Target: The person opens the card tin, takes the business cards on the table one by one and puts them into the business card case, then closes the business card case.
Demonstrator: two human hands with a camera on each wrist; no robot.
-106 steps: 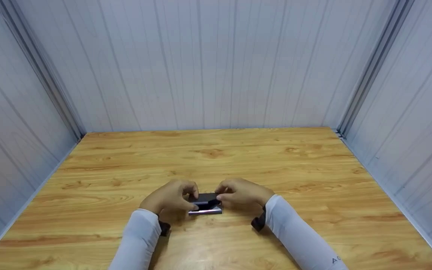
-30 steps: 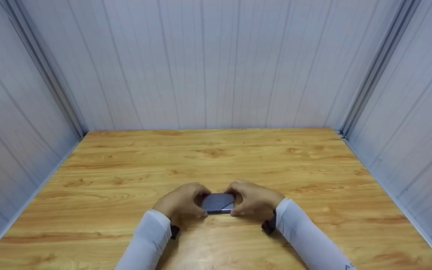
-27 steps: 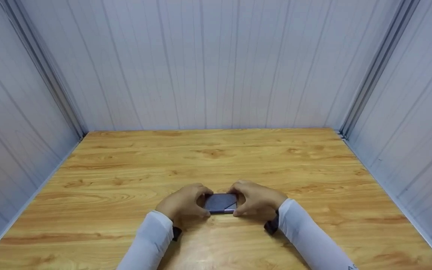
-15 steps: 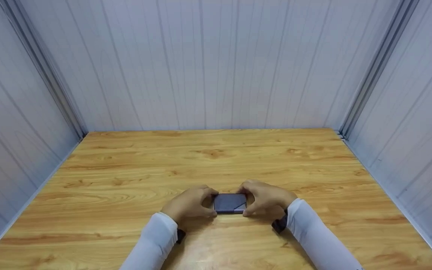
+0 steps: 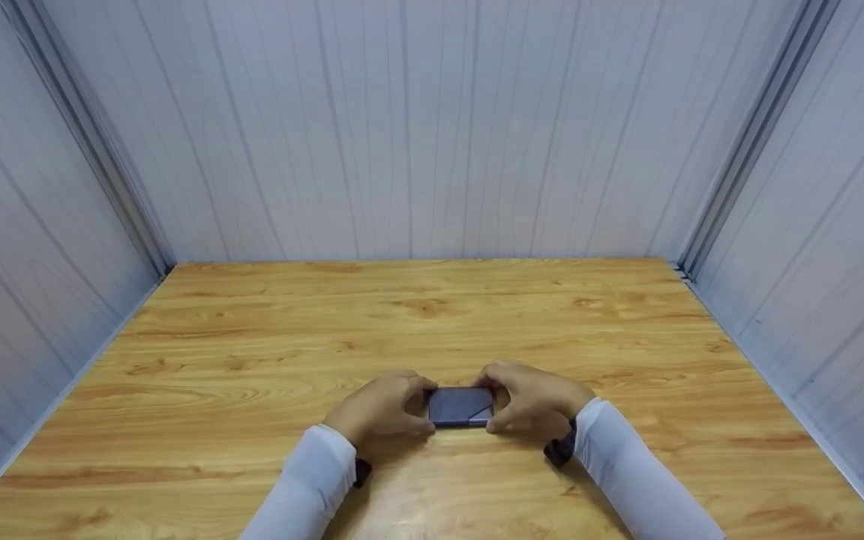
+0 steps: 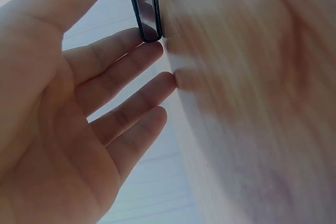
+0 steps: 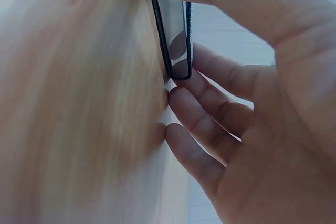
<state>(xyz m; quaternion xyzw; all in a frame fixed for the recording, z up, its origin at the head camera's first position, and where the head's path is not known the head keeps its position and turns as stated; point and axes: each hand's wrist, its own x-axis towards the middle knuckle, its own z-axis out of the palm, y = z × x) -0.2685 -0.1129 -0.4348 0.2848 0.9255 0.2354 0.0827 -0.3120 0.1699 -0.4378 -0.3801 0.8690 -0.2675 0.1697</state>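
A small dark grey card case [image 5: 460,406] lies flat on the wooden table, its lid closed and a diagonal seam near its right end. My left hand [image 5: 381,407] pinches the left end, thumb at the near edge and fingers at the far edge. At the opposite end, my right hand [image 5: 538,395] grips in the same way. The left wrist view shows the shiny metal end of the case [image 6: 148,9] between thumb and fingers. In the right wrist view, the other end of the case [image 7: 176,35] has a black rim, and the lower fingertips touch the tabletop.
The wood-grain table [image 5: 252,337] reaches back to a pale panelled wall [image 5: 432,135]. Similar walls stand at left [image 5: 19,247] and right [image 5: 837,247]. Black wrist straps show below both sleeve cuffs.
Earlier the case was unfolded with both hands at its flap; it is now closed. Both hands have since slid it to the right, and over the last half second they stay almost still.
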